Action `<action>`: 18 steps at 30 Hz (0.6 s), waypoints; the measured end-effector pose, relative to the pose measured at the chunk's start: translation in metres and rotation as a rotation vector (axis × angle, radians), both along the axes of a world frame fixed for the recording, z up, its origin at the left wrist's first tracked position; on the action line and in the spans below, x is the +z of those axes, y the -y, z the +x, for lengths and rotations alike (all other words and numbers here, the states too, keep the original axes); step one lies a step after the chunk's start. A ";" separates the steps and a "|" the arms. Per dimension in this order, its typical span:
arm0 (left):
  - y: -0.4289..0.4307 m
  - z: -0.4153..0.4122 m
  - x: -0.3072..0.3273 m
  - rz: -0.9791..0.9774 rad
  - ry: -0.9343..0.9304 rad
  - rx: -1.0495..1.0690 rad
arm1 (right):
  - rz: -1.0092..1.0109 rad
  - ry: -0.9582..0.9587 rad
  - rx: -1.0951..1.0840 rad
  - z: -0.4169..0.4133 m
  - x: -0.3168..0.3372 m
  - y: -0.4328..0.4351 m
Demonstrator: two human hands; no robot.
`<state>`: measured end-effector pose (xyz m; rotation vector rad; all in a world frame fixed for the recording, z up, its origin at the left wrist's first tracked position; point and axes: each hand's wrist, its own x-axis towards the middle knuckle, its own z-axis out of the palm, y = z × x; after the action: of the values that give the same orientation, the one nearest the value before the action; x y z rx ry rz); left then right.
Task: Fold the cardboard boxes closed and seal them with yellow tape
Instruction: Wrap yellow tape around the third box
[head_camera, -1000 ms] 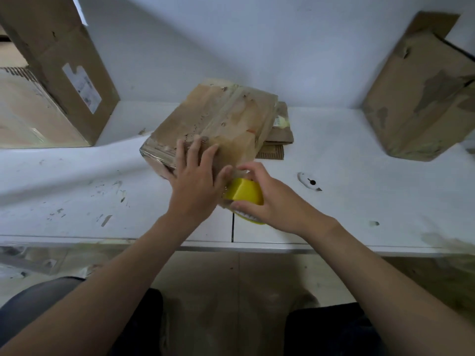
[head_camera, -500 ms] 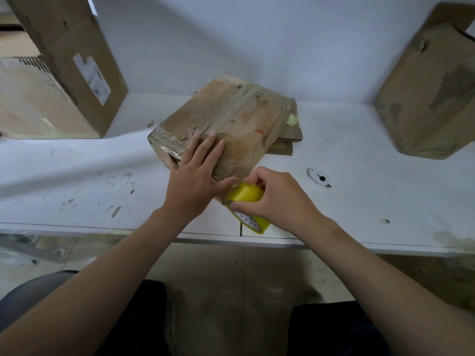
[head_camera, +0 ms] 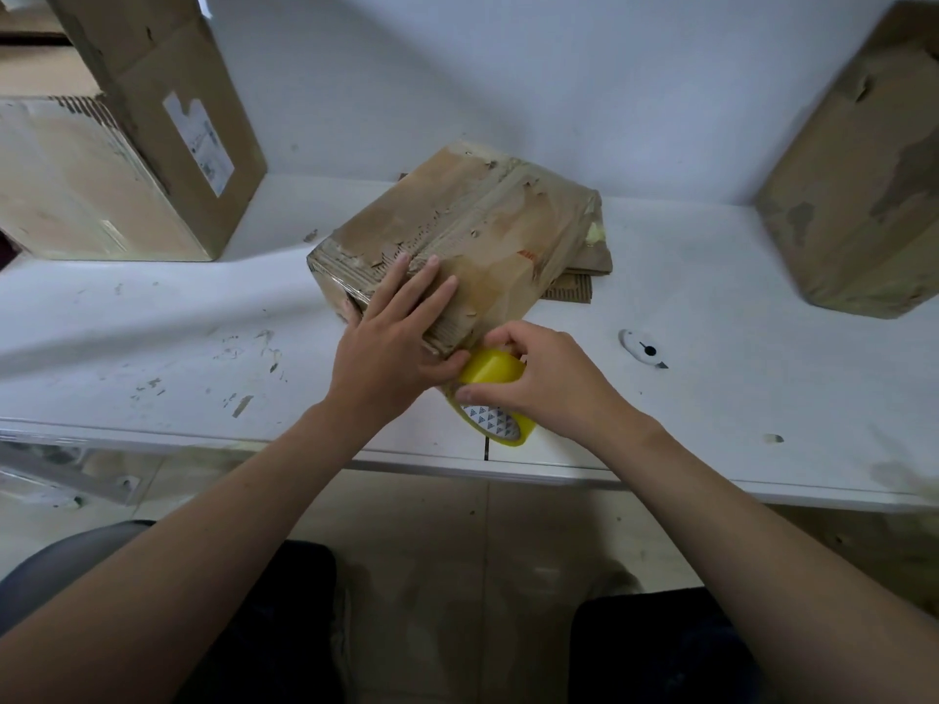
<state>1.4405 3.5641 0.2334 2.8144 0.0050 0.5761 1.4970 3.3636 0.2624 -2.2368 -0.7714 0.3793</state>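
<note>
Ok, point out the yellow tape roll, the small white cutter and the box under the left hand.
yellow tape roll (head_camera: 490, 369): head view, on its outer yellow band.
small white cutter (head_camera: 637, 344): head view, on its white body.
cardboard box (head_camera: 488, 231): head view, on its top face near the seam.

The left hand (head_camera: 391, 348) is covering the near corner of the cardboard box (head_camera: 488, 221), and the right hand (head_camera: 554, 383) is hiding part of the yellow tape roll (head_camera: 490, 370). Picture edges are cutting off the left carton (head_camera: 127, 144) and the right carton (head_camera: 864, 195).
</note>
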 end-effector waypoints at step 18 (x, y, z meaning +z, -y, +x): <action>-0.077 -0.005 -0.002 -0.200 -0.068 -0.314 | -0.085 0.220 0.117 -0.026 0.008 -0.028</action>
<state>1.4351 3.6410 0.2314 2.5666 -0.3402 0.3828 1.4709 3.3914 0.2708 -2.3453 -1.0221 0.2264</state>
